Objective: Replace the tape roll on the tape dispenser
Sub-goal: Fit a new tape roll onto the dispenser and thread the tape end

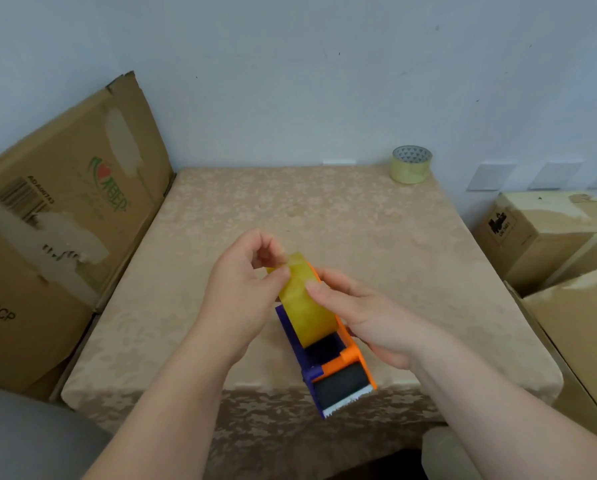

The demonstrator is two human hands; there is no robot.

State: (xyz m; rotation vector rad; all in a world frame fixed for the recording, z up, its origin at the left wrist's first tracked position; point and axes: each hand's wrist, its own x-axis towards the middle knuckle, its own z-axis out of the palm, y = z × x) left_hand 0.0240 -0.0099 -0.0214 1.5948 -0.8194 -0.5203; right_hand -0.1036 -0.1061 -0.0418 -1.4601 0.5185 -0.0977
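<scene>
A purple and orange tape dispenser (335, 370) is held above the table's near edge, its black roller and toothed blade pointing toward me. A yellowish clear tape roll (305, 303) sits in it. My left hand (245, 292) pinches the roll's upper left edge with thumb and fingertips. My right hand (370, 317) grips the dispenser's orange right side, with its forefinger resting on the roll. A second, thinner tape roll (411, 164) with a grey patterned core lies flat at the table's far right corner.
The table (238, 220) wears a beige patterned cloth and stands against a pale wall. A large cardboard box (58, 216) leans at the left. Several cardboard boxes (546, 233) are stacked at the right.
</scene>
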